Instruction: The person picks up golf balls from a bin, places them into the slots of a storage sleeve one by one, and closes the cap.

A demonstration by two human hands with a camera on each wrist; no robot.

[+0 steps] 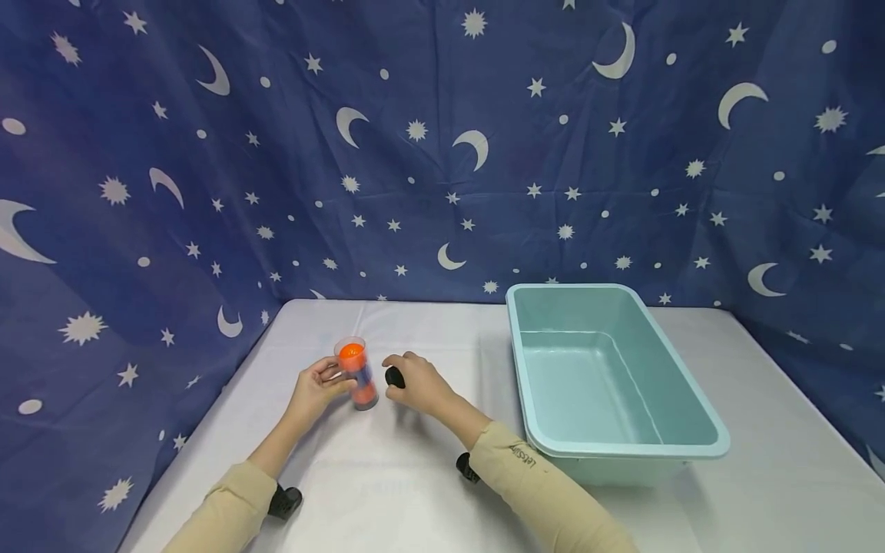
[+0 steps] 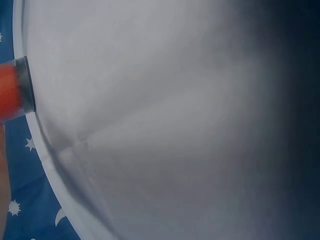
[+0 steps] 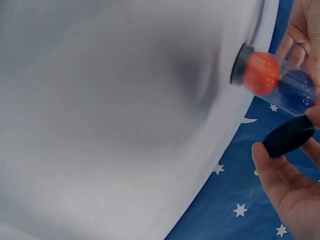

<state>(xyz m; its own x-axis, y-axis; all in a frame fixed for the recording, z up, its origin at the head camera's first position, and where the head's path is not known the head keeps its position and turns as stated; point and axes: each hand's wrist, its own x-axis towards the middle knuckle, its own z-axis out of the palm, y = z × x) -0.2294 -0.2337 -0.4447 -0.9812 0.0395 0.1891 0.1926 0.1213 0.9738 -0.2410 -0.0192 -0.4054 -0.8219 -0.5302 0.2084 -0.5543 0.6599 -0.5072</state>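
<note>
My left hand (image 1: 313,390) grips a clear plastic tube (image 1: 363,376) around its left side, the tube tilted slightly above the white table. Inside it, an orange ball (image 1: 353,353) sits at the open top, with a blue ball (image 3: 297,90) below and another orange ball (image 3: 261,73) at the dark-capped bottom. Just right of the tube, my right hand (image 1: 420,384) pinches a round black lid (image 3: 287,137) between thumb and fingers, apart from the tube. In the left wrist view only the tube's dark base (image 2: 25,85) shows; the left hand is mostly out of frame.
A pale blue-green plastic tub (image 1: 691,407) with nothing visible inside stands on the right of the white-covered table (image 1: 387,499). Dark blue curtains (image 1: 442,153) with moons and stars rise behind and at the sides. A black device (image 1: 284,503) sits at the left wrist.
</note>
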